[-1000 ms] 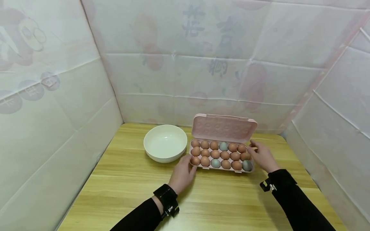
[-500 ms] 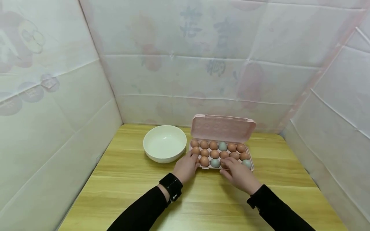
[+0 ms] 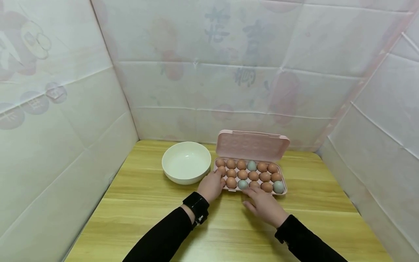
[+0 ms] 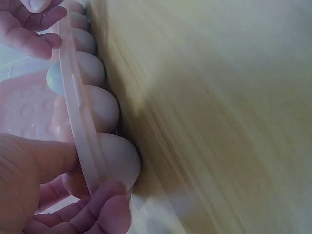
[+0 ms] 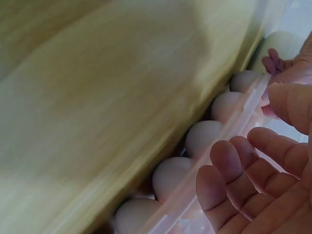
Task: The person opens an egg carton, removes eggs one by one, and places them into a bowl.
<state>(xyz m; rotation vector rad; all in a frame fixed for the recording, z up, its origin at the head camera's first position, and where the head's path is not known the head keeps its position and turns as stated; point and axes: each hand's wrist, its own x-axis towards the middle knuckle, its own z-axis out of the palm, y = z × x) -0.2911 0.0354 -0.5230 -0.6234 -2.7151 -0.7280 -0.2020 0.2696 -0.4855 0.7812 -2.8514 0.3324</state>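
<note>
My left hand grips the left front corner of a pink plastic egg carton, its curled fingers showing on both sides of the rim in my left wrist view. My right hand is at the front edge, near the middle, its fingers loosely bent, spread a little apart and holding nothing; I cannot tell whether they touch the rim. The carton sits on the yellow wood-grain worktop, its lid raised and leaning back. Inside are three rows of eggs, mostly smooth brown eggs, along with pale blue-green eggs: one in the back row, two in the front row, the latter including the one at the right front corner. My hands partly cover some of the front eggs. Just left of the carton stands a round, cream-white bowl. I wear black sleeves, with a black band round my left wrist. Pale printed sheeting encloses the worktop at the back and both sides.
</note>
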